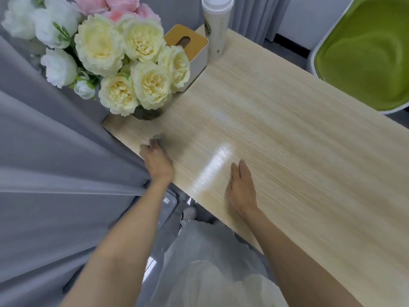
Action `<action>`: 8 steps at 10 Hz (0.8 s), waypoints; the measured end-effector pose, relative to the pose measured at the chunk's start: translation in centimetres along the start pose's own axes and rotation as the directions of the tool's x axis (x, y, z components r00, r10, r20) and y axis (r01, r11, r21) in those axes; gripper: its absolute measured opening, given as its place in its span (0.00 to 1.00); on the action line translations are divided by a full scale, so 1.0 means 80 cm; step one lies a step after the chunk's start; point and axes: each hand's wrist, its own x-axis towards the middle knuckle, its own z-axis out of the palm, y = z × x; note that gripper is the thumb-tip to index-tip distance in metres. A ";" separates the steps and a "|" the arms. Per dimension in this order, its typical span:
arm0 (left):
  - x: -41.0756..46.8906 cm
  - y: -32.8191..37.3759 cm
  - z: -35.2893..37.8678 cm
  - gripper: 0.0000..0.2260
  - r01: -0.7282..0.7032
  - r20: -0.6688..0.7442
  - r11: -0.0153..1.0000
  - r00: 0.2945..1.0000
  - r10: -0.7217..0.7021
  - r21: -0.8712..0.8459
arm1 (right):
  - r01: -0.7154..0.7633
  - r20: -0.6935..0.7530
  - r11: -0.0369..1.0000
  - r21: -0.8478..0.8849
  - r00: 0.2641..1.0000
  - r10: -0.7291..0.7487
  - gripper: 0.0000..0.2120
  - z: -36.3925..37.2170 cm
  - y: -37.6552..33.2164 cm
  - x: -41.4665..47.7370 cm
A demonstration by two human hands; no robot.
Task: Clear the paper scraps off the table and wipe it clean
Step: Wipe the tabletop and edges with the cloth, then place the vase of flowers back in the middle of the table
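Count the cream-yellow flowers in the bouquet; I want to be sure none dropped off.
5 cream-yellow flowers: two side by side on top, one at the right in front of the tissue box, two lowest above the vase. More may be hidden behind.

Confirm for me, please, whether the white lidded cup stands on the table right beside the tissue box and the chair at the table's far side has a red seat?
Not quite: the chair has a green seat, not a red one, as the head view shows. The rest holds: the white lidded cup stands on the table right beside the tissue box.
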 end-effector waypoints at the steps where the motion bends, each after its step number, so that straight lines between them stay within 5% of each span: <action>1: -0.082 0.033 0.022 0.15 -0.182 0.074 0.979 0.979 0.189 -0.097 | -0.003 -0.020 1.000 -0.015 1.000 0.003 0.24 0.000 0.010 0.000; 2: -0.140 0.027 0.047 0.21 -0.459 0.283 0.877 0.830 0.481 -0.143 | 0.003 -0.022 0.999 -0.042 1.000 -0.004 0.26 0.000 0.009 0.002; 3: -0.137 0.011 0.050 0.18 -0.633 0.484 0.761 0.626 0.611 -0.142 | -0.042 -0.003 0.999 0.010 0.999 0.042 0.27 -0.005 0.002 0.006; 4: -0.068 -0.012 0.029 0.17 -0.770 0.473 0.634 0.537 0.699 -0.063 | -0.042 -0.042 0.999 -0.017 0.998 0.041 0.28 -0.002 -0.003 0.004; 5: -0.005 -0.017 0.026 0.10 -0.420 0.350 0.908 0.850 0.395 -0.004 | -0.046 -0.070 0.999 -0.025 0.997 0.044 0.29 0.001 -0.010 0.006; 6: -0.009 0.011 0.028 0.15 -0.195 0.364 0.970 0.901 0.236 -0.146 | -0.019 -0.075 1.000 -0.021 0.997 0.017 0.27 0.004 -0.029 0.017; 8: -0.027 0.011 0.026 0.22 -0.148 0.465 0.908 0.820 0.334 -0.391 | 0.033 0.025 0.997 0.074 0.999 -0.035 0.23 -0.008 -0.079 0.038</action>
